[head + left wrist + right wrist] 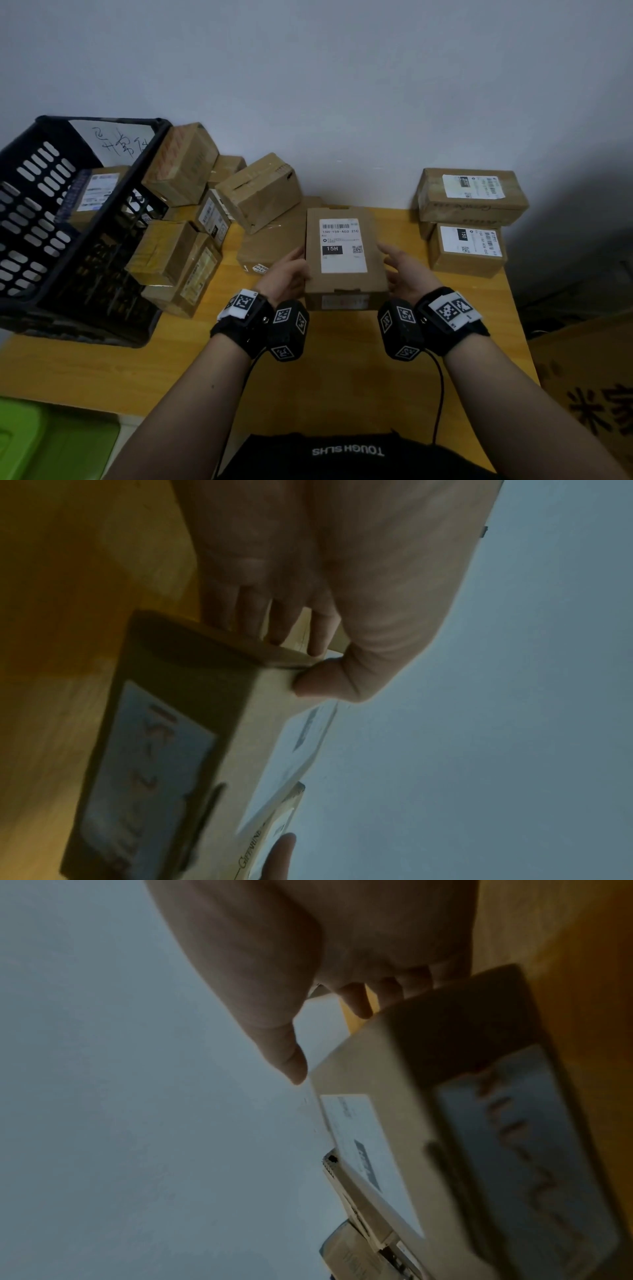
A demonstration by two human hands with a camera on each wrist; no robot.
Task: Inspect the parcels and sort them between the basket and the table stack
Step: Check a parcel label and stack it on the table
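A flat brown parcel (344, 253) with a white shipping label facing up hangs over the middle of the wooden table (325, 377), between both hands. My left hand (291, 270) pinches its left edge. In the left wrist view the thumb presses the top face and the fingers (274, 626) lie on the parcel's (192, 685) side. My right hand (400, 270) cups the right edge with straight fingers. In the right wrist view its fingers (359, 1004) reach behind the parcel (411, 1056) and the thumb stands just off the corner. The black basket (51, 222) at far left holds a labelled parcel (92, 195).
A loose pile of brown parcels (212, 212) leans against the basket's right side. Another flat parcel (270, 246) lies just left of the held one. Two labelled parcels are stacked (469, 198) at the back right. A green bin (51, 442) and a cardboard box (589, 394) sit beside the table.
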